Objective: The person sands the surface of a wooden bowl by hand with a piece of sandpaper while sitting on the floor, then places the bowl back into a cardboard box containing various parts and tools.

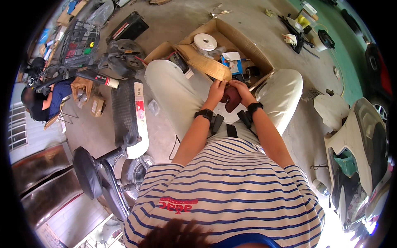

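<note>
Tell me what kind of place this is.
Probably a scooter repair workshop. An electric scooter stands on the concrete floor, loose white body panels lie nearby, and an open cardboard box holds parts. Both hands hold a dark red part.

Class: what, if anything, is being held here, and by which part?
Both hands, left hand and right hand, grip a dark maroon object at its top; what it is cannot be told.

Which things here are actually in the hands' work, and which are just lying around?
In hand:
left hand
right hand
dark red part, gripped by both
open cardboard box, just ahead

Lying about:
white tape roll
black scooter
white body panel
wire basket
</note>
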{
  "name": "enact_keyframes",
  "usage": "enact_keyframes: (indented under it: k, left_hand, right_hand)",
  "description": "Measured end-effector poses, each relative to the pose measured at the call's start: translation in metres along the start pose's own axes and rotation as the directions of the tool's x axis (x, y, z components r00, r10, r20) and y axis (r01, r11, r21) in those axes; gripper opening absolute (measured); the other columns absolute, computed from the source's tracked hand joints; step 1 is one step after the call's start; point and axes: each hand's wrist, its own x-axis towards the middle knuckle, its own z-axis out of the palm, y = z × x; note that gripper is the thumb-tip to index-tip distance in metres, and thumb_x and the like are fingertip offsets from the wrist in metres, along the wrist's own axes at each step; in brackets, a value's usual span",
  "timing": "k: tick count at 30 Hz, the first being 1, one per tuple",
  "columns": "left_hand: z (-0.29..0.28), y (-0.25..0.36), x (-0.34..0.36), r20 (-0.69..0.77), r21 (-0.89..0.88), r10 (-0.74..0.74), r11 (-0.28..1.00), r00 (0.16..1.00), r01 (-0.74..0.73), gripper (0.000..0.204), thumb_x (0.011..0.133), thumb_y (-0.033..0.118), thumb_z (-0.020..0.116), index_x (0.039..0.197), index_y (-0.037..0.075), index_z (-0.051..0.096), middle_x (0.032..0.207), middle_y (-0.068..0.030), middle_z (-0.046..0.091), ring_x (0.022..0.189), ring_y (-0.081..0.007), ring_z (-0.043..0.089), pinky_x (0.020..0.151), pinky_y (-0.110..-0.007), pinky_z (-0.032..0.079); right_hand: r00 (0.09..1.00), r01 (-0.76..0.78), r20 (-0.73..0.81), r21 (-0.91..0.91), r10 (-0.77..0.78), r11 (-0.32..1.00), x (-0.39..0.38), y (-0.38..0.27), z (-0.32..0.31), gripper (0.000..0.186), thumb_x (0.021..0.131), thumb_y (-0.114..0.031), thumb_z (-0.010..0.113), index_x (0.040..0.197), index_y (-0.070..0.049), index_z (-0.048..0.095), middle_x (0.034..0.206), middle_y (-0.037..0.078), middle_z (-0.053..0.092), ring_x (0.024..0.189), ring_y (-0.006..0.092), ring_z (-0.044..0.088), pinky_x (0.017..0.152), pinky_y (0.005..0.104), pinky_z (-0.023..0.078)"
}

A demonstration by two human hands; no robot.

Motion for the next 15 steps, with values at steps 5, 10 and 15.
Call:
enact_keyframes:
  k: [5, 10, 15]
  left_hand:
    - [-0.001, -0.009, 0.002, 0.053, -0.149, -0.062, 0.986, 0.997, 0.069, 0.025, 0.091, 0.019, 0.048, 0.106, -0.001, 0.053, 0.095, -0.0040, 0.058, 0.082, -0.0103, 0.051, 0.074, -0.026, 0.042]
    - [-0.002, 0.000, 0.002, 0.125, -0.110, -0.119, 0.985, 0.985, 0.133, 0.027, 0.091, 0.020, 0.049, 0.108, -0.001, 0.052, 0.097, -0.0033, 0.058, 0.086, -0.0099, 0.051, 0.077, -0.025, 0.041]
    - [-0.003, 0.012, -0.003, 0.118, -0.128, -0.077, 0.987, 0.990, 0.092, 0.027, 0.091, 0.020, 0.048, 0.107, -0.002, 0.052, 0.094, -0.0045, 0.058, 0.084, -0.0103, 0.051, 0.077, -0.025, 0.041]
  right_hand:
    - [1.000, -0.009, 0.019, 0.004, 0.009, 1.000, -0.001, -0.002, 0.002, 0.015, 0.083, -0.013, 0.054, 0.093, -0.003, 0.057, 0.085, 0.003, 0.058, 0.076, 0.0130, 0.056, 0.069, 0.0244, 0.046]
    - [0.996, 0.048, -0.071, -0.020, -0.050, 0.999, 0.006, -0.002, -0.013, 0.014, 0.079, -0.014, 0.057, 0.089, -0.003, 0.057, 0.080, 0.004, 0.057, 0.073, 0.0136, 0.055, 0.067, 0.0242, 0.044]
    - [0.920, 0.378, -0.238, 0.318, -0.312, 0.870, -0.008, -0.034, -0.005, 0.026, 0.082, -0.017, 0.059, 0.103, -0.004, 0.052, 0.092, 0.004, 0.056, 0.087, 0.0151, 0.053, 0.080, 0.0285, 0.043]
